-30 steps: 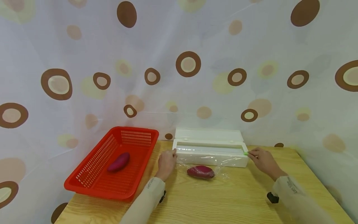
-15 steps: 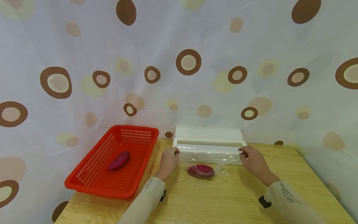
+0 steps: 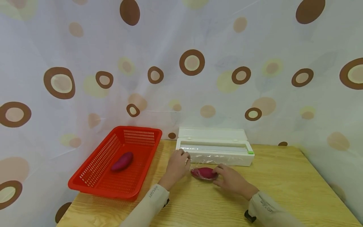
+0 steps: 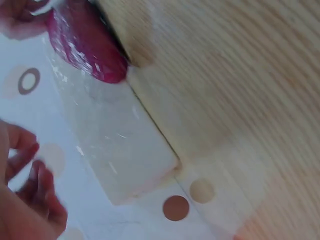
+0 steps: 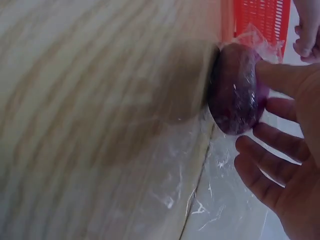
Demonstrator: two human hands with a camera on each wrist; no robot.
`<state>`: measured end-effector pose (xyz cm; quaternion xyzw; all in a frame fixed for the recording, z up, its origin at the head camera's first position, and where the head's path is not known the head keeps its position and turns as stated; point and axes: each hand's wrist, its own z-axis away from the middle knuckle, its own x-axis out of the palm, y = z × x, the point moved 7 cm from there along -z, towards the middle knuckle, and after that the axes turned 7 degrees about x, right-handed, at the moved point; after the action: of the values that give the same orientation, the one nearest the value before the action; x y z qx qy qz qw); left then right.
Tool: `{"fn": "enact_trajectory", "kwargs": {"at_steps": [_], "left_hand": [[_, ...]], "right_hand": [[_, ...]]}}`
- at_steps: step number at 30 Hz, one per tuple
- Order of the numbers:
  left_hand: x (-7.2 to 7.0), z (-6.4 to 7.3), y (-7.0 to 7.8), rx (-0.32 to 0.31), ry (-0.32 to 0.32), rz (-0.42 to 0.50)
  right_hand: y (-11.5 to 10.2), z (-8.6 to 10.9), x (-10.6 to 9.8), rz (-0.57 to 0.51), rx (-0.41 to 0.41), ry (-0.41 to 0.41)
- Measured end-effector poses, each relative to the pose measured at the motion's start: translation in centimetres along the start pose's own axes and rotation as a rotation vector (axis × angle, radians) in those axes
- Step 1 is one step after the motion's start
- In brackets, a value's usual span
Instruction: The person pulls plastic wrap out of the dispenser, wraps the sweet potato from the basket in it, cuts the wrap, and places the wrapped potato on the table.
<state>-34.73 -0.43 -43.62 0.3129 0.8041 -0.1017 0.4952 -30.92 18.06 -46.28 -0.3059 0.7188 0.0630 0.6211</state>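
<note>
A purple sweet potato (image 3: 203,173) lies on the table in front of the white cling film box (image 3: 229,160), with clear cling film (image 5: 172,192) over and around it. My right hand (image 3: 233,182) holds its right end, thumb and fingers against the film-covered skin, as the right wrist view shows. My left hand (image 3: 177,166) hovers by the box's left front corner. Its fingers (image 4: 47,192) are loosely bent and nothing shows between them in the left wrist view. The box lid (image 3: 212,134) stands raised, and a green slider (image 3: 250,152) sits at the right end of its front edge.
A red plastic basket (image 3: 157,143) stands on the left of the wooden table (image 3: 195,208), holding another purple sweet potato (image 3: 122,161). Behind the table hangs a white sheet (image 3: 170,34) with brown circles.
My right hand has left the slider at the box's right end and come left and nearer to the sweet potato. My left hand has shifted slightly right. The slider stays at the right.
</note>
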Motion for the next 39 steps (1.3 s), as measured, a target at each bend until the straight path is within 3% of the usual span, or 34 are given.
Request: {"fn": "enact_trajectory", "kwargs": {"at_steps": [2, 4, 7, 10, 16, 25, 30, 39], "left_hand": [[0.7, 0.0, 1.3, 0.088, -0.077, 0.003], [1.5, 0.1, 2.2, 0.133, -0.162, 0.032], [2.6, 0.0, 2.8, 0.132, -0.249, 0.057], [3.6, -0.1, 2.8, 0.071, -0.297, 0.099], [4.7, -0.2, 2.7, -0.03, -0.32, 0.172], [5.7, -0.6, 3.5, -0.014, -0.325, 0.041], [5.8, -0.8, 3.4, -0.041, -0.316, 0.037], [5.6, -0.3, 3.1, -0.089, -0.392, 0.134]], "right_hand": [[-0.2, -0.2, 0.3, 0.019, 0.004, 0.011], [-0.2, -0.5, 0.3, 0.033, 0.021, 0.036], [0.1, -1.1, 0.5, 0.031, 0.072, 0.054], [0.7, -1.7, 1.0, -0.003, 0.152, 0.038], [1.8, -2.3, 1.5, -0.079, 0.204, 0.043], [2.4, -2.4, 1.7, -0.215, 0.315, 0.022], [2.5, -2.5, 1.8, -0.251, 0.333, 0.025], [2.3, -2.0, 1.7, -0.291, 0.321, 0.01]]}}
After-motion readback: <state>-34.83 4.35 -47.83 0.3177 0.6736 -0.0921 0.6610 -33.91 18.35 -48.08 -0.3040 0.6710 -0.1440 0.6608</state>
